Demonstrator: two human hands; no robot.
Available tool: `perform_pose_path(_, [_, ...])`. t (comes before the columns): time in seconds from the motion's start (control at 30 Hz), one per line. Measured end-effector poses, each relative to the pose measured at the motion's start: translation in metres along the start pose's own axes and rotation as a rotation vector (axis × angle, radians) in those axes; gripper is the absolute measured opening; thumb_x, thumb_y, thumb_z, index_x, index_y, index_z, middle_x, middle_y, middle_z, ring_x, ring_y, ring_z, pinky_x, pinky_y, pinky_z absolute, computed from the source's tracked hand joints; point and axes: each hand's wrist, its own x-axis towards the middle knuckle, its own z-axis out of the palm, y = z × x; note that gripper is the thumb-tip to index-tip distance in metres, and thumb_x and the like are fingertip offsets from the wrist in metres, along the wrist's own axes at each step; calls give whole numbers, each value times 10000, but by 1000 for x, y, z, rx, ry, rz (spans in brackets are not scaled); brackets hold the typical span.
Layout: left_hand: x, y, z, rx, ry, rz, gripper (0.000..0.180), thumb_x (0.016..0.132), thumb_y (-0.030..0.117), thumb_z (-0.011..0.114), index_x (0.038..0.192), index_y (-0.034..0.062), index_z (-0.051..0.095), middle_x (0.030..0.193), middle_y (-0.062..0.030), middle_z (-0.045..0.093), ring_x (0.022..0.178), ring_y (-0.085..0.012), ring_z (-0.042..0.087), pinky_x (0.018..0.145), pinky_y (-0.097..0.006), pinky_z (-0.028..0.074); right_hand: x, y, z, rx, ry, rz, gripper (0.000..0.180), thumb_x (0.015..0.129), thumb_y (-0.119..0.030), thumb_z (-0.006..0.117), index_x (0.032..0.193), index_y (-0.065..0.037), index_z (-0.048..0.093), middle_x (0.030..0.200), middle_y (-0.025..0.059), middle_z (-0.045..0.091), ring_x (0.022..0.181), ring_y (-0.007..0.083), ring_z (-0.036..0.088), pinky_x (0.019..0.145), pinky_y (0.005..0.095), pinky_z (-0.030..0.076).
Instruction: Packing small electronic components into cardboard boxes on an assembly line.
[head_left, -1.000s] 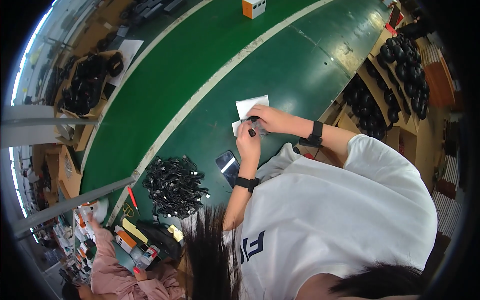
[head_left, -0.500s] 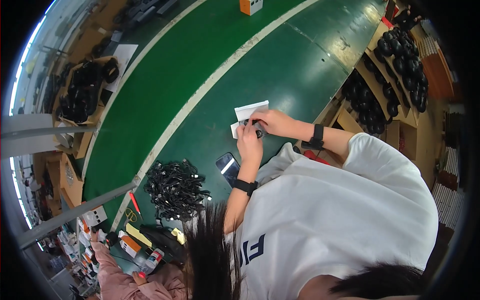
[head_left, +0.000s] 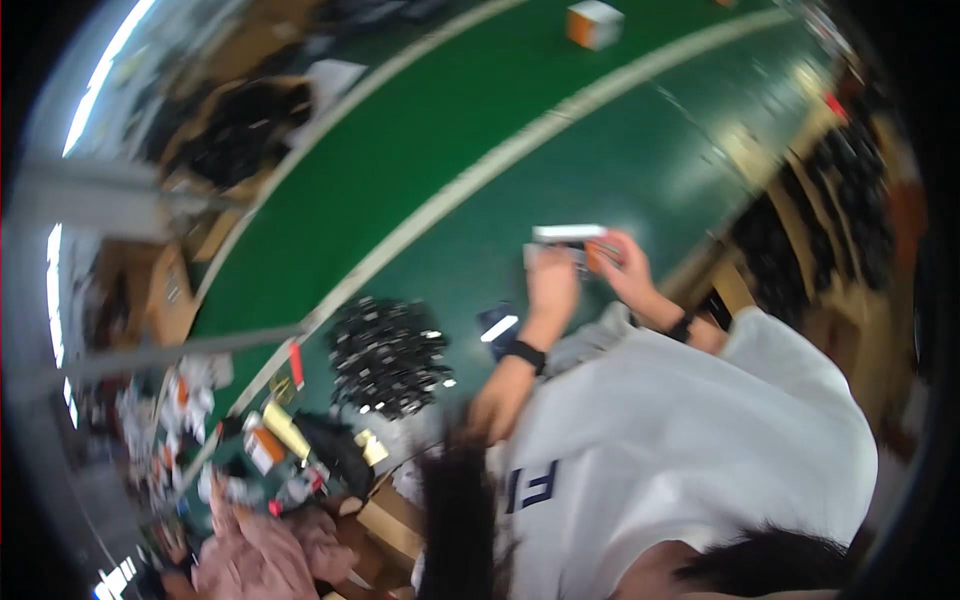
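Observation:
A small white and orange box [head_left: 570, 234] with a raised white flap is between my hands over the green worktable [head_left: 470, 255]. My left hand [head_left: 552, 288] grips its left side, fingers bent. On the right side, my right hand [head_left: 627, 270] holds it by the orange part. Something dark shows in the box, blurred by motion. A phone [head_left: 499, 330] lies on the table just below my left hand. Further left is a heap of black cables [head_left: 388, 356] with pale plug ends.
A green conveyor belt [head_left: 400, 170] runs beyond the pale rail, carrying another white and orange box [head_left: 595, 25]. Cartons of black rounded parts stand at right. A co-worker's pink sleeve [head_left: 260, 550] is at lower left, near a red-handled tool [head_left: 296, 366] and yellow pads [head_left: 286, 430].
My right hand has moved from over the opening to the box's right side, where orange now shows. The whole view has shifted and blurred. A box on the belt appears further right.

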Motion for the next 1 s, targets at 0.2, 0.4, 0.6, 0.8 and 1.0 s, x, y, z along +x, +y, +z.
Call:
perform_pose_path(0.2, [-12, -15, 5, -416, 37, -69, 168, 664, 58, 540, 806, 78, 629, 766, -132, 611, 710, -277, 594, 623, -356, 478, -8, 34, -5, -545, -129, -146, 300, 745, -106, 641, 1011, -31, 523, 1046, 107, 510, 1002, 231, 477, 904, 336, 349])
perform_pose_path(0.4, [-17, 0, 17, -334, 47, -66, 65, 584, 11, 580, 645, -8, 568, 814, -168, 549, 871, -330, 511, 780, -379, 417, 10, 95, -40, -283, 11, -38, 558, 791, -122, 624, 1228, -10, 297, 1103, 120, 406, 1018, 221, 425, 889, 335, 375])
perform_pose_path(0.6, [-35, -1, -38, -222, 779, 6, 143, 623, 48, 597, 727, 2, 510, 855, -180, 522, 867, -332, 496, 756, -373, 409, 26, 74, -45, -275, -256, 229, 644, 816, -151, 603, 1320, -39, 219, 1249, 165, 355, 1086, 223, 425, 834, 290, 421])
perform_pose_path(0.8, [-28, -15, 8, -733, 362, -421, 196, 711, 109, 611, 753, -4, 457, 795, -168, 510, 814, -344, 502, 672, -406, 394, 41, 112, -64, -194, -333, 322, 580, 828, -225, 592, 1301, -78, 292, 1061, 110, 518, 820, 141, 541, 610, 230, 448])
perform_pose_path(1.0, [-16, -16, 21, -799, 531, -294, 180, 690, 67, 592, 775, -30, 467, 767, -185, 511, 756, -345, 504, 630, -386, 403, 25, 81, -52, -212, -240, 315, 518, 841, -189, 562, 1288, -79, 324, 1065, 98, 505, 807, 148, 541, 595, 228, 443])
